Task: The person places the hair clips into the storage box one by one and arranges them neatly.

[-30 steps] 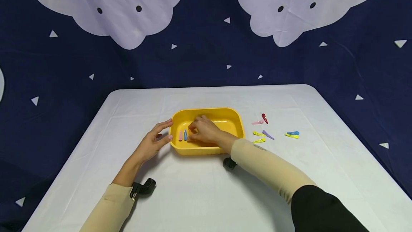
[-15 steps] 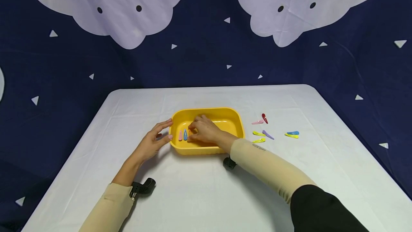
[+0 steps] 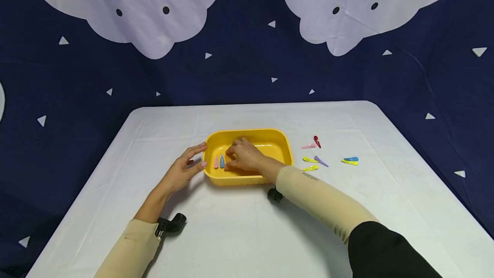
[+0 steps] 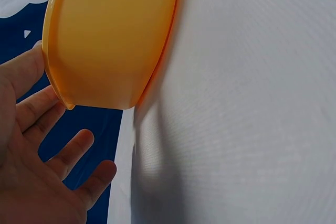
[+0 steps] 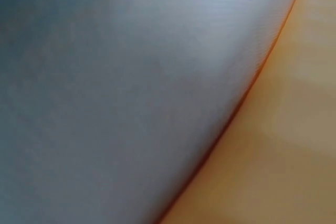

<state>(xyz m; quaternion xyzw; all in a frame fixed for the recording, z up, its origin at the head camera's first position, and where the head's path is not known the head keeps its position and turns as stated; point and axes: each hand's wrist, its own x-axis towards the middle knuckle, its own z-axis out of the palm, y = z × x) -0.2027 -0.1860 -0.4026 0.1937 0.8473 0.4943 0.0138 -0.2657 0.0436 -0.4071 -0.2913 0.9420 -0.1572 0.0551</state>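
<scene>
A yellow plastic tray (image 3: 278, 179) stands mid-table. My left hand (image 3: 180, 170) touches its left end, thumb and fingertips at the rim; in the left wrist view the other fingers are spread. Inside the tray, my right hand (image 3: 247, 155) reaches down to the floor, thumb and forefinger pinching what looks like a small orange hair clip, mostly hidden by the fingers. Just left of them a pink hair clip (image 3: 216, 162) and a blue hair clip (image 3: 221, 161) lie side by side. The right wrist view shows only the tray's outer wall (image 5: 283, 145) and the cloth.
Right of the tray lie a red hair clip (image 3: 317, 141), a pink one, a purple hair clip (image 3: 321, 161) and two yellow ones. Farther right, a blue clip (image 3: 351, 158) sits against a yellow clip (image 3: 349, 163). A white cloth (image 3: 231, 235) covers the table.
</scene>
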